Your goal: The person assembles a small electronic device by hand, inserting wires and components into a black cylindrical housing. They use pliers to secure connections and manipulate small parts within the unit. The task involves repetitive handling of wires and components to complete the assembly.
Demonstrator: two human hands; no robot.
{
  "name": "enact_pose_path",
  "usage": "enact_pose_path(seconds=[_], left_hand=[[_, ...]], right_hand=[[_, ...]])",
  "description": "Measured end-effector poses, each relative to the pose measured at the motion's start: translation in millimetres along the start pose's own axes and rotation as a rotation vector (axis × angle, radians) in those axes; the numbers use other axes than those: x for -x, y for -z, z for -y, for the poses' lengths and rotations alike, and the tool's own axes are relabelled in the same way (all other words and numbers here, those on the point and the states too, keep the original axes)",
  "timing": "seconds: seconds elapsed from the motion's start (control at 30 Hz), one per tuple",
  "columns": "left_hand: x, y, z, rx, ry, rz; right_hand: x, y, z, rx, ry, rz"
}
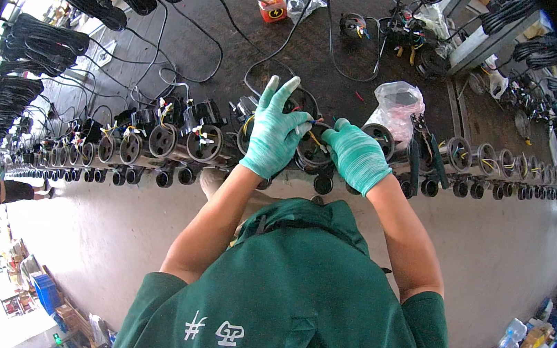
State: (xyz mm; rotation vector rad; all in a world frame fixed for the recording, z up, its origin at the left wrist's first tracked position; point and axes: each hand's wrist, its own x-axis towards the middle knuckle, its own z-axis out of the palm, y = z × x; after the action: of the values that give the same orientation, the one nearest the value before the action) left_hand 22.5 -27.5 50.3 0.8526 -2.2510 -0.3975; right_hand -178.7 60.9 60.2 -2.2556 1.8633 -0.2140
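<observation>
Both my hands wear green-and-white knitted gloves and meet over a round black housing (313,156) at the bench's near edge. Thin coloured wires (317,139), blue and yellow among them, come up out of it. My left hand (272,135) pinches a wire end between thumb and bent fingers, while two of its fingers point up and away. From the other side my right hand (358,157) closes its fingertips on the wires, close to my left thumb. The exact grip point is too small to make out. A black cable (252,73) runs across the bench toward the housing.
Similar black housings (204,143) line the bench edge on both sides. Dark-handled pliers (427,154) hang over the edge beside a clear plastic bag (398,105). Coiled black cables (46,41) hang at left and along the back. A red box (272,7) and a metal post (492,44) stand farther off.
</observation>
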Motion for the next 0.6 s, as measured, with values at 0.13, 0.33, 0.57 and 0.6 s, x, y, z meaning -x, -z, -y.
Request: enact_pose_path(seconds=[0.13,0.33,0.57,0.6], left_hand=[[-12,-4,-2,-0.023,-0.009,-0.003],[-31,-7,-14,-0.083,0.016,0.059],[-45,-11,-21,-0.186,0.031,0.150],[-47,-9,-23,-0.196,0.036,0.166]], right_hand=[[3,-6,-1,-0.262,0.015,-0.182],[23,16,15,-0.249,0.007,-0.219],[8,3,23,0.029,-0.056,-0.083],[5,2,20,0.071,-0.036,-0.081]])
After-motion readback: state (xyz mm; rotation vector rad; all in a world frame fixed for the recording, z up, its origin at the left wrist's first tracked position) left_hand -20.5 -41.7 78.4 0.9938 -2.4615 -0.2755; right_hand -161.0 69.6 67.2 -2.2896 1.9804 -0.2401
